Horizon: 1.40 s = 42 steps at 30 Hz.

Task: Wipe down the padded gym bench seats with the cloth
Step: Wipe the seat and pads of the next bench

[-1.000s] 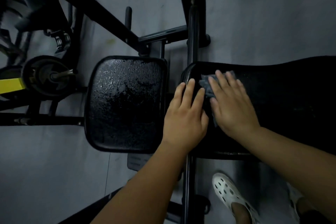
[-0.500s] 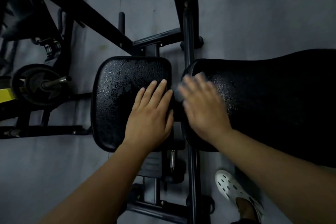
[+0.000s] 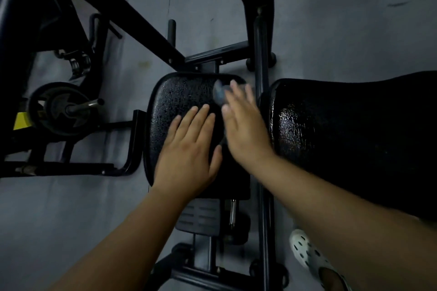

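Two black padded bench pads lie below me: a small seat pad (image 3: pixel 175 106) at centre and a long back pad (image 3: pixel 350 134) to its right, both glistening with droplets. My left hand (image 3: pixel 189 156) rests flat on the small pad, fingers spread, holding nothing. My right hand (image 3: pixel 246 125) is blurred over the small pad's right side, pressing a grey-blue cloth (image 3: pixel 220 93) that sticks out past its fingertips near the pad's far edge.
Black steel frame bars (image 3: pixel 261 38) run between and behind the pads. A weight plate on a peg (image 3: pixel 61 107) sits at left beside a yellow part. The floor is grey. A white perforated clog (image 3: pixel 307 253) shows at bottom right.
My right hand carried the cloth left from the long pad across the gap onto the small pad. My left hand moved from the gap onto the small pad and stays flat.
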Available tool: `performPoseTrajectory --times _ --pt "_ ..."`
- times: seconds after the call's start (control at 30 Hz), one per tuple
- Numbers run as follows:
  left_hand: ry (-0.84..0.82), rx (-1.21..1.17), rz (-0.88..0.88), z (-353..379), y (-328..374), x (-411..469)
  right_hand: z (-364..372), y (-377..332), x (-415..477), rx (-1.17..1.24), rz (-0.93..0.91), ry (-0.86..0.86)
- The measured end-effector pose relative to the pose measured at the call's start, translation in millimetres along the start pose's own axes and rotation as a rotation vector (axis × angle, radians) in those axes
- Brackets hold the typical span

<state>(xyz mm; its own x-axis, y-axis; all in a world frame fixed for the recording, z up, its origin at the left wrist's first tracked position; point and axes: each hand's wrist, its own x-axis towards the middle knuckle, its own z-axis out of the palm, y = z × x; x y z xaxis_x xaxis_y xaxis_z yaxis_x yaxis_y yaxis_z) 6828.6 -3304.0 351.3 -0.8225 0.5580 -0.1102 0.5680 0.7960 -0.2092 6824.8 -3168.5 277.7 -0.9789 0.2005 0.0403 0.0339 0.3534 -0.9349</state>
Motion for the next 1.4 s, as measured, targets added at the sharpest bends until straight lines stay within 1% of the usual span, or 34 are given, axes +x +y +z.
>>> performPoseTrajectory --times 0.1,0.17,0.23,0.3,0.33,0.37,0.4,0.43,0.5,0.53,0.57,0.6,0.67,0.7,0.73,0.77,0.83,0.9,0.93,0.97,1.07,1.1,1.13,1.2,1.23,1.3,1.33,1.37,1.4 --pt "0.02 -0.145 0.017 -4.4 -8.9 -1.7 2.5 4.1 -67.0 -0.176 -0.19 -0.138" --pt "0.026 -0.169 0.02 -10.6 -21.3 0.0 -5.1 15.1 -75.7 -0.228 -0.266 -0.199" --pt "0.035 -0.089 0.0 -16.6 -34.7 2.6 -1.3 8.4 -36.4 -0.255 -0.205 -0.134" --pt "0.005 0.006 -0.023 -19.4 -43.0 3.2 6.1 -7.5 9.9 -0.342 -0.07 -0.04" --pt "-0.004 0.028 -0.039 -19.7 -46.4 2.5 10.2 -13.0 19.4 -0.394 -0.029 -0.029" --pt "-0.006 0.032 -0.061 -18.1 -49.7 0.7 13.2 -14.6 16.3 -0.447 -0.042 -0.037" --pt "-0.004 0.021 -0.086 -16.0 -52.8 -2.1 13.1 -14.5 2.3 -0.487 -0.115 -0.07" --pt "0.003 -0.001 -0.1 -14.3 -56.0 -5.0 10.3 -11.4 -19.7 -0.523 -0.231 -0.126" --pt "0.023 -0.068 -0.085 -11.4 -61.8 -9.7 -1.8 0.1 -57.1 -0.548 -0.449 -0.278" --pt "0.026 -0.1 -0.081 -10.0 -64.0 -11.2 -8.2 8.5 -52.3 -0.551 -0.522 -0.308" --pt "0.029 -0.128 -0.087 -9.3 -65.2 -12.5 -11.2 12.7 -35.4 -0.555 -0.54 -0.301" --pt "0.035 -0.153 -0.094 -9.1 -65.5 -13.0 -9.9 10.7 -13.1 -0.553 -0.484 -0.259" --pt "0.046 -0.186 -0.119 -11.4 -63.5 -13.8 2.1 -9.9 27.6 -0.566 -0.254 -0.141" --pt "0.044 -0.191 -0.139 -12.7 -62.7 -14.7 12.4 -24.3 33.9 -0.571 -0.18 -0.114" --pt "0.042 -0.197 -0.156 -14.6 -62.7 -15.5 23.0 -35.5 29.2 -0.57 -0.173 -0.112" --pt "0.039 -0.206 -0.166 -17.2 -63.2 -16.2 30.5 -42.2 15.2 -0.556 -0.236 -0.142" --pt "0.014 -0.221 -0.144 -23.1 -63.7 -18.1 30.2 -37.6 -25.0 -0.54 -0.432 -0.272" --pt "-0.016 -0.234 -0.093 -28.2 -62.2 -19.8 12.6 -19.5 -41.0 -0.53 -0.531 -0.365" --pt "-0.019 -0.238 -0.088 -31.8 -60.9 -20.5 4.7 -11.6 -32.4 -0.541 -0.539 -0.352" --pt "-0.019 -0.234 -0.089 -33.9 -60.4 -21.2 0.4 -7.8 -18.4 -0.543 -0.493 -0.314" --pt "0.0 -0.199 -0.097 -38.1 -63.3 -25.4 12.0 -31.1 31.0 -0.55 -0.243 -0.18" --pt "0.003 -0.205 -0.114 -39.6 -66.1 -27.4 25.7 -46.7 34.9 -0.556 -0.218 -0.17" --pt "0.003 -0.22 -0.144 -41.4 -69.4 -29.5 38.7 -60.7 29.9 -0.56 -0.245 -0.178" --pt "-0.003 -0.255 -0.217 -44.8 -76.0 -34.0 53.8 -72.2 -0.3 -0.54 -0.428 -0.256" --pt "-0.006 -0.263 -0.234 -46.3 -77.7 -35.9 51.7 -67.3 -20.1 -0.519 -0.525 -0.311" --pt "-0.004 -0.264 -0.224 -48.7 -78.0 -36.9 32.9 -46.4 -43.4 -0.512 -0.625 -0.426" --pt "-0.004 -0.26 -0.219 -49.6 -77.2 -37.3 23.1 -35.0 -39.7 -0.525 -0.631 -0.433" --pt "-0.004 -0.255 -0.218 -49.9 -75.8 -37.4 15.1 -28.4 -29.2 -0.543 -0.583 -0.401" --pt "-0.002 -0.256 -0.218 -49.3 -73.8 -37.0 10.7 -27.5 -13.4 -0.56 -0.487 -0.346"
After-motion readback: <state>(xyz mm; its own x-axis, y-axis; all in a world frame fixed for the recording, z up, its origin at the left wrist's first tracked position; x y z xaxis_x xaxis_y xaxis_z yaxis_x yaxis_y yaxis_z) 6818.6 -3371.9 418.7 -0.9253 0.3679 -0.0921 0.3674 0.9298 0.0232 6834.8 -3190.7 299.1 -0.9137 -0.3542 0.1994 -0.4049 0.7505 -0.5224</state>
